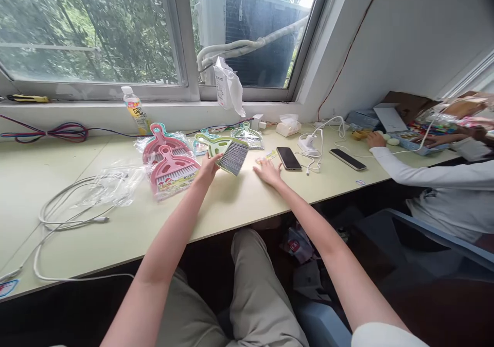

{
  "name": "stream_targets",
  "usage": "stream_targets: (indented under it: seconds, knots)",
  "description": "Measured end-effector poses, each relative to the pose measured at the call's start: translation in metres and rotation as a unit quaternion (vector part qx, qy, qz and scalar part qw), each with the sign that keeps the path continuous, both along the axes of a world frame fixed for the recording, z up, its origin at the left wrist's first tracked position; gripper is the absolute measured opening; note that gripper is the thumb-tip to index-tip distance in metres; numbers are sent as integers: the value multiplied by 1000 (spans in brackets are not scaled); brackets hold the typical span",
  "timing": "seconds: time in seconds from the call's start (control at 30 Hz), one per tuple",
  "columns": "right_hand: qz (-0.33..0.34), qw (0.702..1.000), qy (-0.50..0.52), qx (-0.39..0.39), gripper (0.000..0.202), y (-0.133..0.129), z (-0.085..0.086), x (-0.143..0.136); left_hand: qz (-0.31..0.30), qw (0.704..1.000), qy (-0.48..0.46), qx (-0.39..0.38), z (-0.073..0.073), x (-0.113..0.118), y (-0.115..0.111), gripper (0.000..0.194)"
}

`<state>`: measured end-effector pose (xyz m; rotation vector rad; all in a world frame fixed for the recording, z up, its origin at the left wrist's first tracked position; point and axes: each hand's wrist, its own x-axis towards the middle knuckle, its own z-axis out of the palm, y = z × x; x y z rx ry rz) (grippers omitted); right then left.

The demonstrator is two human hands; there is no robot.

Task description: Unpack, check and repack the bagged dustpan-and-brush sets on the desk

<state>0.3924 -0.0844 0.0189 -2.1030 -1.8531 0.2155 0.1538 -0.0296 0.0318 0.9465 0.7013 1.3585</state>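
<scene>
My left hand [208, 171] is closed around a small green hand brush [231, 155] with grey bristles, held tilted above the table. To the right, my right hand [268, 172] lies flat on the tabletop with fingers spread. Its fingertips are at a yellowish printed card [271, 155], partly hidden by the hand. Left of the brush lie pink dustpan-and-brush sets [173, 166] in clear wrapping. Behind the brush is another wrapped set in pale green [247, 135]. Whether a green dustpan sits behind the held brush, I cannot tell.
A black phone [288, 158] and a white power strip [309, 143] with cables stand right of my hand. Clear plastic wrapping [111, 186] and a coiled cable [50, 215] lie left. A bottle [136, 111] stands by the window. At far right, a co-worker's hand [375, 140] touches small objects.
</scene>
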Motion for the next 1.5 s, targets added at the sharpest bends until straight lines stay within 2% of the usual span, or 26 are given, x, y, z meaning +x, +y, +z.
stream_targets:
  seconds: [0.13, 0.2, 0.27, 0.33, 0.47, 0.57, 0.6, 0.67, 0.77, 0.87, 0.93, 0.97, 1.0, 1.07, 1.1, 1.17, 1.2, 1.23, 1.3, 1.37, 1.4, 1.43, 1.5]
  knots:
    - [168, 985, -31, 0, 56, -70, 0, -14, -24, 997, -71, -17, 5, 8, -7, 43]
    - [243, 968, -46, 39, 52, -106, -3, -22, -9, 996, -85, -34, 4, 11, -10, 40]
    - [282, 953, -72, 83, 47, -131, -9, -27, 12, 994, -105, -41, 1, 14, -10, 42]
    - [293, 945, -90, 118, 45, -142, -17, -29, 12, 992, -116, -43, -3, 16, -10, 47]
    - [327, 924, -111, 164, 56, -144, -34, -28, 13, 990, -121, -72, -8, 14, -11, 48]
    - [349, 906, -156, 178, 31, -149, -36, -28, 6, 989, -128, -75, -7, 11, -14, 33]
    - [353, 902, -174, 180, 29, -153, -34, -29, -5, 990, -127, -66, -6, 10, -16, 28]
    - [367, 891, -201, 176, 32, -163, -23, -32, -25, 992, -116, -43, -5, 10, -19, 27]
    - [413, 882, -187, 126, 26, -175, 3, -35, -32, 995, -91, -14, -4, 12, -22, 46]
    - [460, 885, -64, 13, 12, -165, 39, -30, -42, 996, -73, -9, -7, 15, -19, 64]
    - [457, 888, 44, -30, 10, -139, 72, -20, -46, 996, -67, -19, -10, 15, -17, 64]
    - [431, 899, 84, -5, 14, -121, 91, -13, -47, 996, -68, -23, -11, 15, -15, 62]
    - [383, 915, 112, 52, 16, -100, 108, -7, -47, 996, -70, -25, -12, 14, -15, 59]
    - [223, 939, 142, 222, 10, -54, 134, 2, -44, 996, -76, -29, -13, 12, -14, 52]
    - [156, 930, 145, 299, 9, -32, 140, 2, -38, 995, -81, -32, -13, 11, -14, 49]
    - [75, 893, 144, 421, 13, 2, 132, -6, -22, 995, -88, -40, -12, 9, -13, 45]
    - [72, 879, 138, 452, 15, 14, 119, -15, -15, 995, -91, -42, -11, 9, -13, 43]
    - [106, 876, 126, 454, 15, 21, 101, -26, -12, 995, -91, -46, -11, 8, -12, 41]
    - [234, 887, 86, 389, 12, 28, 59, -47, -12, 995, -87, -42, -12, 9, -10, 40]
    - [297, 894, 75, 326, 13, 29, 21, -62, -7, 997, -77, -25, -14, 9, -8, 46]
    - [323, 895, 76, 297, 14, 30, 6, -67, 0, 998, -66, -13, -15, 9, -8, 50]
    - [329, 896, 87, 284, 18, 30, -3, -70, 4, 998, -55, -2, -17, 8, -7, 54]
    - [329, 899, 118, 263, 21, 31, -12, -72, 17, 999, -40, 12, -20, 7, -7, 62]
